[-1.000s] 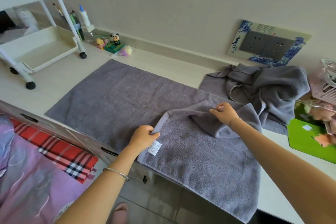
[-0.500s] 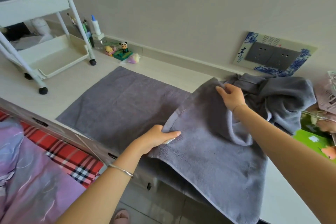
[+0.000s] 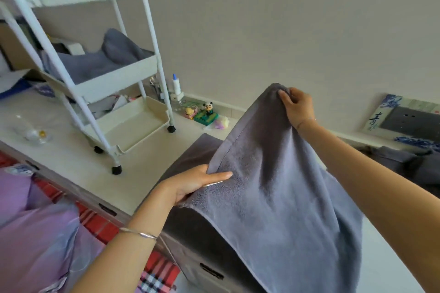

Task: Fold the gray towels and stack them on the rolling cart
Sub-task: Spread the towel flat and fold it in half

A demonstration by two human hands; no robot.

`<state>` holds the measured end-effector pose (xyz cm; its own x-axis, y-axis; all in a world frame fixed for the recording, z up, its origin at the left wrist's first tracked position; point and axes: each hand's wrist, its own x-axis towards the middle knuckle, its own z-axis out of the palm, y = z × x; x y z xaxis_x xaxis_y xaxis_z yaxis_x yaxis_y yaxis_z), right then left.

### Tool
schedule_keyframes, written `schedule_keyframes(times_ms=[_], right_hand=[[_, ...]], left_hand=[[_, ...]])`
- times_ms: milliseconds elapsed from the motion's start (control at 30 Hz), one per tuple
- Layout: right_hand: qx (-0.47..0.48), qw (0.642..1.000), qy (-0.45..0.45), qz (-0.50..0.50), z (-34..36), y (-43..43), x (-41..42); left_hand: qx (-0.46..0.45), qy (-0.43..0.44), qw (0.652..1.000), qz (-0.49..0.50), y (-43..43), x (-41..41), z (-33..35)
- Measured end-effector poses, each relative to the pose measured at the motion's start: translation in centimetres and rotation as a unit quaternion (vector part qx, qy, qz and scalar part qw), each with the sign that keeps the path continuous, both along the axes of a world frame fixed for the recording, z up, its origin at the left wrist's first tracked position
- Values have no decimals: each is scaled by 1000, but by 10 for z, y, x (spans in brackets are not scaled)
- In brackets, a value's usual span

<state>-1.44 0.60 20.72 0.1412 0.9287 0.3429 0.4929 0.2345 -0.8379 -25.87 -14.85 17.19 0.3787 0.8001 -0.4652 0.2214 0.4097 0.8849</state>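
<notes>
Counter [image 3: 71, 164] | L hand [image 3: 192, 182] + R hand [image 3: 296, 108] pinch gray towel [image 3: 273, 197], raised

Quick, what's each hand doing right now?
Left hand: pinching the gray towel along its side hem.
Right hand: pinching the same towel's top corner, held up high.
</notes>
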Motion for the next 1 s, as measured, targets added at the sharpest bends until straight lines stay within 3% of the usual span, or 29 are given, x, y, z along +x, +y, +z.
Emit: schedule_keyframes(times_ms=[233, 367, 567, 667, 900, 1000], right_hand=[[-63, 998, -22, 19, -63, 54, -113], [-125, 988, -85, 19, -130, 75, -157], [-220, 963, -154, 5, -202, 82, -171], [-225, 962, -156, -2, -209, 88, -168], [-255, 957, -139, -7, -215, 116, -165], [-272, 950, -147, -34, -220, 124, -167]], left_hand=[[-27, 19, 999, 40, 32, -117, -37], [9, 175, 981, 89, 56, -158, -109], [77, 289, 948, 109, 72, -168, -178], [114, 349, 920, 140, 80, -170, -189], [171, 388, 896, 130, 102, -161, -200], [209, 438, 866, 121, 107, -154, -197]])
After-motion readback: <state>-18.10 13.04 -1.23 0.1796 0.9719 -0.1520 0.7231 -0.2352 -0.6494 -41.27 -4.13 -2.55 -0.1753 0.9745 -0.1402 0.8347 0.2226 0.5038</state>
